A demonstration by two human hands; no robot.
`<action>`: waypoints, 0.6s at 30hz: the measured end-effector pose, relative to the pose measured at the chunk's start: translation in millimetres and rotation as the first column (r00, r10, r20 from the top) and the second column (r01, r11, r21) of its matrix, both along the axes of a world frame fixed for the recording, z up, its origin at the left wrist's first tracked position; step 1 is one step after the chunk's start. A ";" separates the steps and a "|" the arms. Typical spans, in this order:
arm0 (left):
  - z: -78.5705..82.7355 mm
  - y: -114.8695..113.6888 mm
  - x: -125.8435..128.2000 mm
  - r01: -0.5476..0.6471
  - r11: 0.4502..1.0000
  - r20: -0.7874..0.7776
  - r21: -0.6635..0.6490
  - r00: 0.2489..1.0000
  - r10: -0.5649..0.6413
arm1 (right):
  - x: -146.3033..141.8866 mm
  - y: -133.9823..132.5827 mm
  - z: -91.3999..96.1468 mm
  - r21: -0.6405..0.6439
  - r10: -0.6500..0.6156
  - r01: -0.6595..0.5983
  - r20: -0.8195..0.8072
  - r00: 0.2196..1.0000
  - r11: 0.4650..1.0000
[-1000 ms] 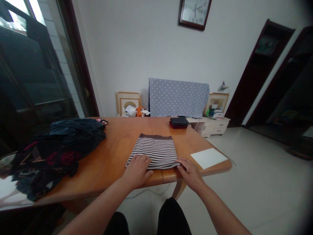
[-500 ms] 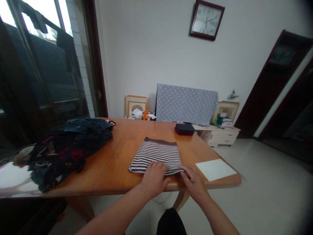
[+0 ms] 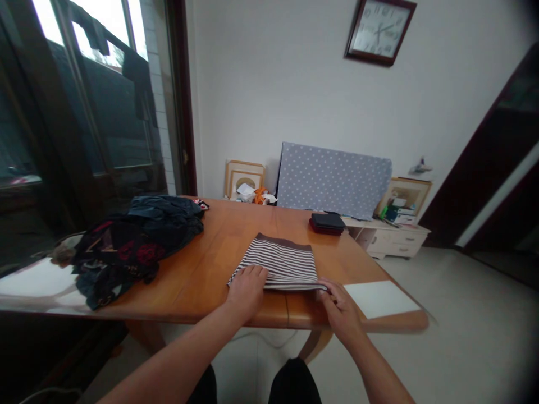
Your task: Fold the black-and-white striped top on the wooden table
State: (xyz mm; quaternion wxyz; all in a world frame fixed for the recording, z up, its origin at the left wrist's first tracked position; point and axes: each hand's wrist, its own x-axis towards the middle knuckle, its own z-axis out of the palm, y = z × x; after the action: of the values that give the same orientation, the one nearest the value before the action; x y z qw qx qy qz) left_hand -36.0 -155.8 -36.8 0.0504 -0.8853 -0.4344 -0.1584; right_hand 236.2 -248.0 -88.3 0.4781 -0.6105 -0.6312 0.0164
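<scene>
A brown-and-white striped cloth (image 3: 281,264), folded flat with a plain brown band along its far edge, lies on the wooden table (image 3: 210,269) near the front edge. My left hand (image 3: 246,292) presses down on the cloth's near left corner, hiding that corner. At the near right corner, my right hand (image 3: 339,306) pinches the folded edge between thumb and fingers. A white sheet (image 3: 381,298) lies on the table to the right of my right hand, apart from it.
A heap of dark patterned clothes (image 3: 135,249) lies on the table's left side. A dark flat stack (image 3: 327,223) sits at the far side. Behind the table stand a polka-dot board (image 3: 332,179), picture frames (image 3: 243,178) and a low drawer cabinet (image 3: 391,242).
My left hand has slid back along the near edge to the cloth's left corner. My right hand stays at the right corner. The whole scene has shifted rightward in view.
</scene>
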 end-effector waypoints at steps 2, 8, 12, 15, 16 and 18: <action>-1.3 7.9 -19.4 -0.025 1.000 0.006 -0.006 1.000 0.025 | 0.5 -0.2 -2.0 -0.011 -0.007 0.007 -0.011 1.000 1.000; -7.0 22.6 -51.9 -0.016 0.997 0.044 -0.078 0.999 0.019 | 0.2 0.3 -6.8 -0.068 -0.027 0.021 -0.088 0.996 0.997; -5.0 26.5 -56.0 0.049 0.995 0.041 -0.087 0.998 -0.046 | -0.7 -0.6 -2.4 -0.114 -0.025 0.007 -0.157 0.987 0.993; -3.4 28.7 -59.0 0.063 0.994 0.055 -0.086 0.997 -0.058 | -1.9 -0.6 2.6 -0.131 -0.021 -0.008 -0.215 0.976 0.991; -3.2 29.1 -60.2 0.059 0.995 0.063 -0.087 0.997 -0.053 | -2.4 -0.3 3.9 -0.133 -0.022 -0.010 -0.236 0.971 0.991; -2.7 29.7 -62.9 0.070 0.993 0.079 -0.097 0.995 -0.062 | -3.2 0.8 5.8 -0.139 -0.031 -0.007 -0.271 0.962 0.990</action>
State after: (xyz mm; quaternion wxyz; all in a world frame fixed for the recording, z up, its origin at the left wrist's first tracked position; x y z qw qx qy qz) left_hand -98.8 -126.1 -39.6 -0.0156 -0.8940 -0.4138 -0.1713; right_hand 233.0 -247.2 -82.5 0.5169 -0.6380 -0.5530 0.1413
